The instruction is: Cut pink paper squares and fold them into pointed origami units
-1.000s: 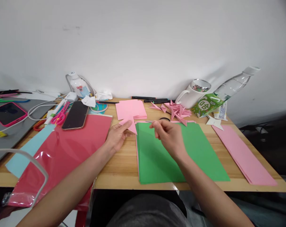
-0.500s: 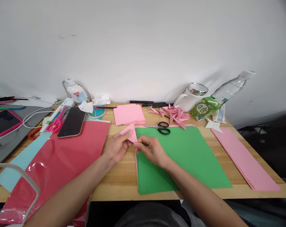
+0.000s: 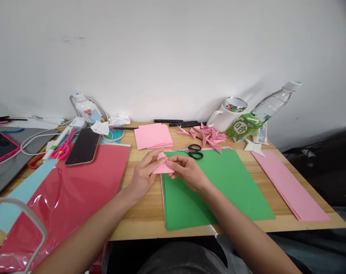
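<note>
A small folded piece of pink paper is held between both hands, over the left edge of the green paper stack. My left hand pinches it from the left, fingers along its upper side. From the right, my right hand grips it between thumb and fingers. Just beyond the hands lie black-handled scissors and a pile of pink paper squares. Folded pink pointed paper shapes are heaped behind the scissors.
At the back right stand a white mug, a green carton and a tilted water bottle. Pink strips lie on the right. Left are a red paper pack, a phone, pink scissors and a white bottle.
The pink paper has been turned, so its wide edge now faces me. My left fingers have moved over its top, and my right hand has shifted slightly up. The view has moved slightly.
</note>
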A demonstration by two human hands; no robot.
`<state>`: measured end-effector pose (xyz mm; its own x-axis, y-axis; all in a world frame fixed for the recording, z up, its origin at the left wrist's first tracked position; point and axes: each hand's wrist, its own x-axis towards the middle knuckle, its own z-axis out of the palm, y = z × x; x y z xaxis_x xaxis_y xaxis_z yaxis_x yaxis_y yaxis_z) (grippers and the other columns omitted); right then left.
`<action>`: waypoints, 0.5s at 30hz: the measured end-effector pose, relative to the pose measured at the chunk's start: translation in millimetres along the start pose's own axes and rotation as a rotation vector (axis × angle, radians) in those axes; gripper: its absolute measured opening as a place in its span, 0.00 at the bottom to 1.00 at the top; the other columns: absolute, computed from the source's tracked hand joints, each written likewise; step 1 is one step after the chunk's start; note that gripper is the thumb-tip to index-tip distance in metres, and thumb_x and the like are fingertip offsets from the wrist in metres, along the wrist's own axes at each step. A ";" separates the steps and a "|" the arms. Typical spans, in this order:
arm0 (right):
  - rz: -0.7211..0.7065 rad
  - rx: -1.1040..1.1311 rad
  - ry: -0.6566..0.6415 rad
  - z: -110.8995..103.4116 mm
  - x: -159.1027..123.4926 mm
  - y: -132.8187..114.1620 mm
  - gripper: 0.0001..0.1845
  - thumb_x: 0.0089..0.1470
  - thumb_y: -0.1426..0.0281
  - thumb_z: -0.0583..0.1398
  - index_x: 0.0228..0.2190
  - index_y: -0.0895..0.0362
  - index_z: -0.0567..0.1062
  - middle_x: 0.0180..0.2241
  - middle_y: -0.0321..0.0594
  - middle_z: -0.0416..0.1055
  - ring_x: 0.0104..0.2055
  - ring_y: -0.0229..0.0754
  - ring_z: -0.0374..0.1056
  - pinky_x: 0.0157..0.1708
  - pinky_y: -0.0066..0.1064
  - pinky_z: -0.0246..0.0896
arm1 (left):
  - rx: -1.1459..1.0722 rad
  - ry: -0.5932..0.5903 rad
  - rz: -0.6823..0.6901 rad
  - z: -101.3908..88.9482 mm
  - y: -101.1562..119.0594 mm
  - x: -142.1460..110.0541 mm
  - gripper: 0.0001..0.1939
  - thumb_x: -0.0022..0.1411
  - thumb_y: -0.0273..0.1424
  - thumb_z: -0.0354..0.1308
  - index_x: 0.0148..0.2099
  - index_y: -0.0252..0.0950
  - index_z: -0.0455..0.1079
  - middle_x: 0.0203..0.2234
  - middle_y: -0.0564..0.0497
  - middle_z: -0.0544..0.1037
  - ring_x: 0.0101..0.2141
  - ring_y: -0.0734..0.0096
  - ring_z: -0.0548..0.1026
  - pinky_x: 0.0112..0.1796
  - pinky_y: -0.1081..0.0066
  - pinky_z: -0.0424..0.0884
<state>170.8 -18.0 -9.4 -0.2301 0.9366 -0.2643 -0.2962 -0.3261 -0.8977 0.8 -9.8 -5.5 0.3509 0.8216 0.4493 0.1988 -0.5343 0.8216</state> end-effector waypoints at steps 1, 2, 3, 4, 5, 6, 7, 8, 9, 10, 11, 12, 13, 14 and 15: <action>-0.011 -0.002 0.014 0.1 0.0 0.6 0.21 0.32 0.58 0.72 0.25 0.59 0.74 0.22 0.31 0.71 0.20 0.30 0.65 0.21 0.23 0.64 | -0.007 0.011 -0.022 1.0 0.1 0.2 0.12 0.59 0.28 0.55 0.42 0.41 0.77 0.53 0.45 0.72 0.54 0.60 0.69 0.54 0.56 0.65; -0.022 -0.004 0.032 0.0 0.2 1.1 0.21 0.31 0.59 0.72 0.26 0.58 0.74 0.22 0.31 0.71 0.20 0.30 0.65 0.21 0.23 0.65 | -0.027 0.047 -0.061 1.9 0.3 0.6 0.13 0.59 0.29 0.56 0.45 0.41 0.76 0.55 0.45 0.71 0.55 0.60 0.68 0.54 0.57 0.65; -0.039 -0.007 0.054 -0.3 0.6 1.5 0.21 0.31 0.59 0.72 0.26 0.58 0.74 0.22 0.31 0.71 0.20 0.30 0.65 0.21 0.24 0.65 | -0.067 0.096 -0.117 2.7 0.5 1.4 0.14 0.59 0.30 0.57 0.48 0.41 0.75 0.56 0.45 0.69 0.54 0.60 0.69 0.54 0.58 0.65; -0.065 -0.015 0.083 -0.6 1.2 1.8 0.22 0.31 0.59 0.72 0.26 0.58 0.74 0.22 0.31 0.71 0.20 0.31 0.65 0.21 0.24 0.65 | -0.137 0.148 -0.187 3.4 0.7 2.4 0.17 0.60 0.33 0.57 0.51 0.41 0.72 0.56 0.44 0.69 0.52 0.60 0.71 0.52 0.59 0.68; -0.097 -0.026 0.114 -1.0 1.8 1.8 0.22 0.31 0.59 0.72 0.26 0.58 0.74 0.22 0.32 0.71 0.21 0.31 0.65 0.22 0.25 0.65 | -0.233 0.187 -0.271 3.9 1.0 3.6 0.19 0.60 0.36 0.56 0.54 0.40 0.70 0.55 0.42 0.71 0.48 0.60 0.75 0.47 0.61 0.72; -0.131 -0.040 0.143 -1.4 2.4 1.8 0.21 0.31 0.58 0.72 0.25 0.58 0.74 0.22 0.32 0.71 0.22 0.32 0.65 0.22 0.25 0.65 | -0.346 0.193 -0.358 4.3 1.3 4.8 0.22 0.61 0.41 0.56 0.54 0.38 0.69 0.51 0.41 0.74 0.42 0.61 0.78 0.40 0.63 0.75; -0.165 -0.056 0.164 -1.8 2.9 1.8 0.21 0.32 0.58 0.72 0.25 0.58 0.73 0.22 0.33 0.71 0.22 0.32 0.64 0.22 0.25 0.64 | -0.448 0.163 -0.439 4.7 1.9 6.0 0.24 0.60 0.45 0.55 0.52 0.35 0.70 0.45 0.39 0.78 0.35 0.62 0.79 0.32 0.65 0.76; -0.191 -0.073 0.172 -2.0 3.3 1.9 0.21 0.33 0.58 0.71 0.25 0.58 0.73 0.22 0.33 0.71 0.22 0.32 0.64 0.22 0.25 0.64 | -0.521 0.099 -0.510 5.0 2.7 6.9 0.26 0.59 0.49 0.54 0.48 0.32 0.71 0.37 0.39 0.80 0.29 0.63 0.79 0.25 0.68 0.75; -0.212 -0.090 0.166 -2.0 3.4 2.1 0.20 0.33 0.57 0.71 0.25 0.58 0.73 0.22 0.34 0.71 0.23 0.33 0.65 0.22 0.25 0.63 | -0.543 0.030 -0.559 5.3 3.7 7.5 0.27 0.57 0.50 0.56 0.42 0.30 0.73 0.30 0.41 0.80 0.24 0.65 0.77 0.21 0.70 0.73; -0.229 -0.108 0.151 -1.8 3.4 2.4 0.20 0.34 0.57 0.71 0.25 0.58 0.73 0.22 0.34 0.71 0.23 0.33 0.65 0.22 0.26 0.63 | -0.525 -0.025 -0.590 5.7 4.9 7.7 0.25 0.54 0.49 0.59 0.37 0.30 0.74 0.25 0.43 0.79 0.21 0.67 0.76 0.20 0.72 0.71; -0.244 -0.126 0.132 -1.5 3.2 2.8 0.20 0.35 0.57 0.70 0.25 0.58 0.72 0.22 0.34 0.71 0.23 0.34 0.65 0.22 0.26 0.63 | -0.503 -0.063 -0.609 6.2 6.1 7.6 0.23 0.52 0.48 0.62 0.33 0.30 0.73 0.23 0.44 0.79 0.19 0.68 0.75 0.19 0.73 0.71; -0.257 -0.145 0.113 -1.1 2.8 3.1 0.19 0.37 0.57 0.70 0.25 0.57 0.72 0.21 0.34 0.71 0.23 0.34 0.65 0.22 0.27 0.63 | -0.477 -0.073 -0.615 6.7 7.3 7.3 0.21 0.51 0.47 0.64 0.30 0.31 0.73 0.21 0.46 0.78 0.18 0.70 0.75 0.19 0.74 0.70; -0.268 -0.164 0.097 -0.5 2.3 3.4 0.18 0.38 0.57 0.69 0.25 0.57 0.72 0.22 0.34 0.71 0.23 0.35 0.66 0.23 0.27 0.63 | -0.460 -0.066 -0.619 7.2 8.1 6.9 0.19 0.50 0.46 0.65 0.28 0.32 0.73 0.20 0.47 0.78 0.18 0.70 0.74 0.19 0.74 0.71; -0.281 -0.183 0.089 0.0 1.7 3.6 0.18 0.39 0.57 0.69 0.26 0.57 0.73 0.22 0.34 0.71 0.24 0.36 0.66 0.23 0.28 0.64 | -0.450 -0.050 -0.623 7.7 8.6 6.5 0.19 0.50 0.45 0.65 0.27 0.32 0.72 0.19 0.47 0.78 0.18 0.70 0.74 0.19 0.73 0.71; -0.295 -0.201 0.088 0.5 1.1 3.6 0.17 0.40 0.58 0.68 0.26 0.57 0.73 0.23 0.35 0.71 0.25 0.36 0.67 0.24 0.28 0.64 | -0.443 -0.028 -0.626 8.0 8.7 6.1 0.19 0.51 0.45 0.64 0.26 0.32 0.72 0.19 0.47 0.78 0.18 0.70 0.74 0.19 0.73 0.71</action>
<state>169.0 -18.2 -12.8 -0.0790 0.9969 -0.0056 -0.1476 -0.0172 -0.9889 12.0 -11.1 1.6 0.3177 0.9363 -0.1498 -0.0150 0.1629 0.9865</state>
